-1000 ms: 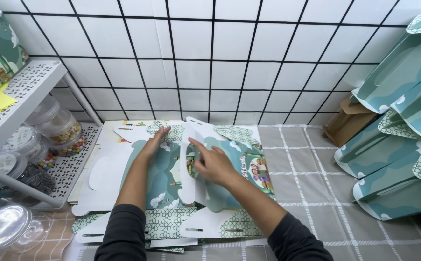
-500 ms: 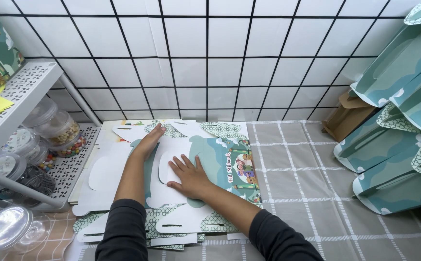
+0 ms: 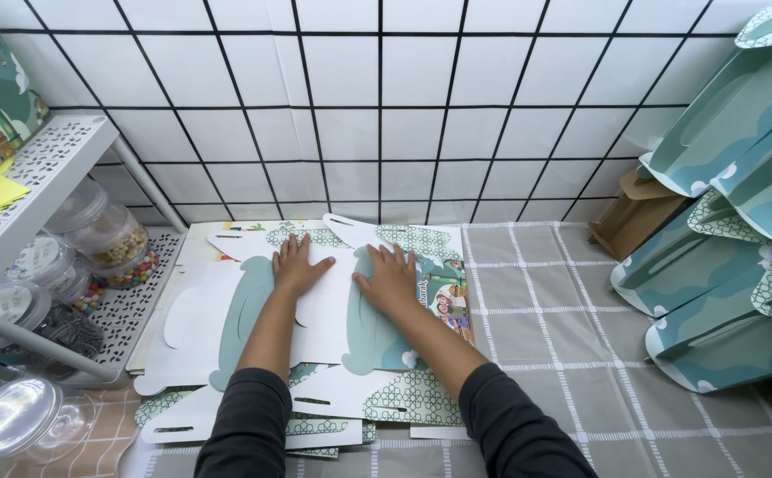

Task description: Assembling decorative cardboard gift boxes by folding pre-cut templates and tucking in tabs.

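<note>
A: Head view. What do the hands do?

B: The left hand [image 3: 298, 264] and the right hand [image 3: 392, 279] both lie flat, fingers spread, palms pressed on a die-cut cardboard box blank [image 3: 315, 310]. Neither hand grips anything. The blank tops a stack of flat blanks [image 3: 351, 403] on the checked surface [image 3: 581, 354], at the centre of the view.

A: What surrounds it?

B: At 3 o'clock, assembled teal boxes [image 3: 731, 195] lie piled; at 2 o'clock a brown cardboard piece [image 3: 638, 212] leans on the tiled wall [image 3: 386, 97]. At 9 o'clock a white perforated rack [image 3: 45, 177] carries lidded jars [image 3: 107, 230].

A: How far along is the work?

B: Judged early for this piece: the blank lies flat, with no panel raised, so folding and closing remain. The pile at 3 o'clock suggests many boxes are done, while several blanks wait beneath.
</note>
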